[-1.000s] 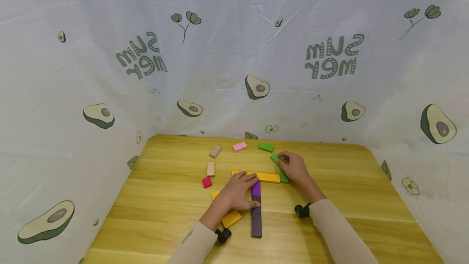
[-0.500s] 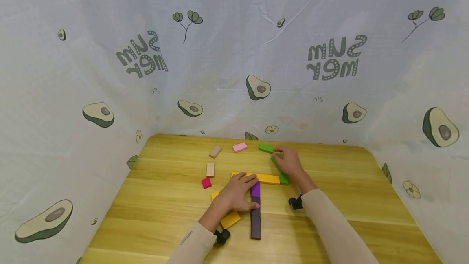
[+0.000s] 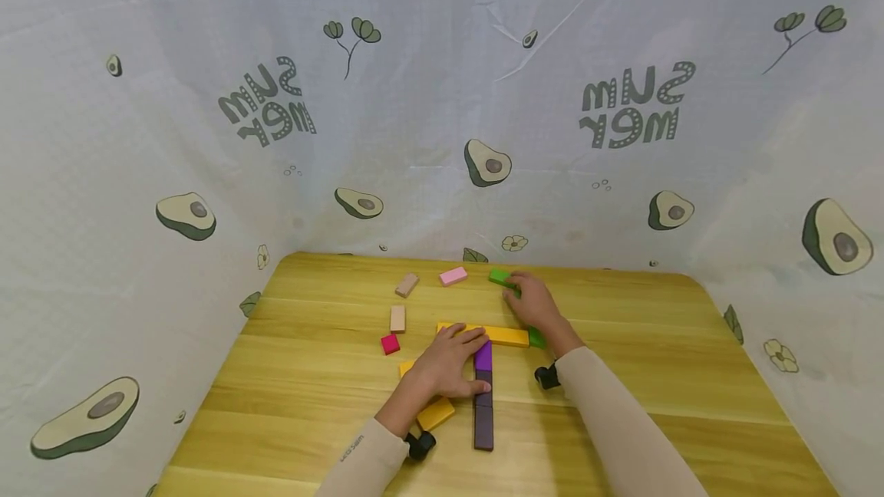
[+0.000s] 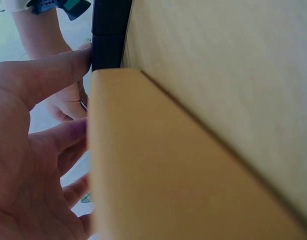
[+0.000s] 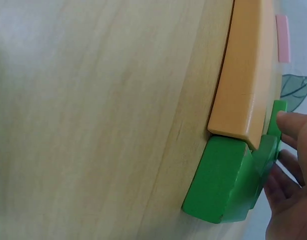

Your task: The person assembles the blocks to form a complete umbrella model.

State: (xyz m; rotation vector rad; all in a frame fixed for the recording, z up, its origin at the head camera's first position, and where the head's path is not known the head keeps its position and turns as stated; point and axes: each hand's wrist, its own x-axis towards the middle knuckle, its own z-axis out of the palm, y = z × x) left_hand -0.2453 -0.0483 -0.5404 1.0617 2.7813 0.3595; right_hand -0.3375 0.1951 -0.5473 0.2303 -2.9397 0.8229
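Note:
My left hand point(image 3: 447, 365) lies with spread fingers across the yellow block row point(image 3: 509, 337), its thumb at a column made of a purple block point(image 3: 483, 357) and dark blocks point(image 3: 484, 428). In the left wrist view the thumb point(image 4: 68, 62) touches the side of the dark blocks. My right hand point(image 3: 539, 305) is at the back, pinching the right end of a green block point(image 3: 499, 276). In the right wrist view its thumb lies against that far green block point(image 5: 277, 117). Another green block point(image 5: 218, 175) abuts the yellow row's end, with a slanted green block point(image 5: 265, 155) behind it.
Two tan blocks point(image 3: 397, 318), a red cube point(image 3: 390, 343) and a pink block point(image 3: 453, 276) lie loose at the back and left. Yellow blocks point(image 3: 437, 413) sit under and beside the left forearm. A patterned cloth point(image 3: 428, 98) hangs behind the table.
My right hand has left the slanted green block and moved back and left to the far green block. The left hand stays in place.

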